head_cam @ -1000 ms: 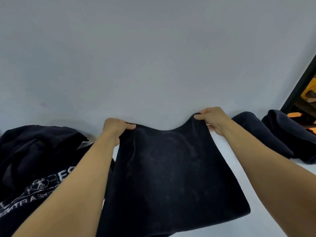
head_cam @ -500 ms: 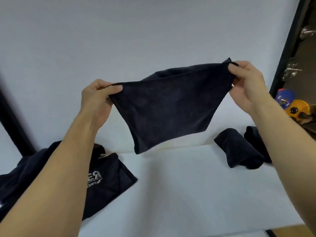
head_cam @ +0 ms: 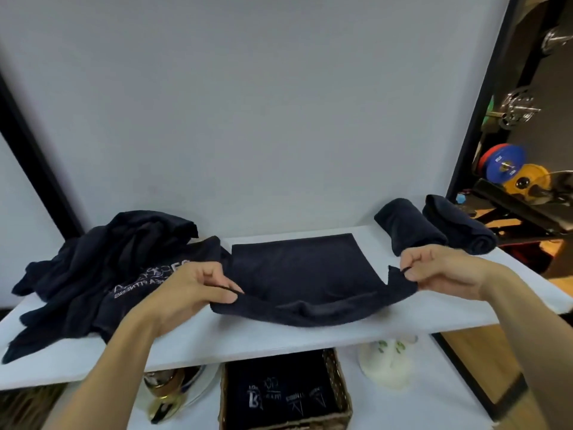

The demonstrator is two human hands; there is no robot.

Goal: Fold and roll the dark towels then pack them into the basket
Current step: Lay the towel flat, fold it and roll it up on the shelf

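My left hand (head_cam: pixel 193 287) and right hand (head_cam: pixel 443 271) each pinch a near corner of the dark towel (head_cam: pixel 297 271), thumb against curled fingers, raising its front edge in a sagging fold. The rest lies flat and square on the white counter (head_cam: pixel 279 336) between them. Rolled towels (head_cam: pixel 409 228) sit just beyond my right hand, a crumpled pile (head_cam: pixel 102 268) beyond my left, and the wicker basket (head_cam: pixel 341 386) below, nearer me

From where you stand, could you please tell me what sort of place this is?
Probably a gym: coloured weight plates and chrome weights stand at the right, and the piled towels carry lettering that appears to read "fitness".
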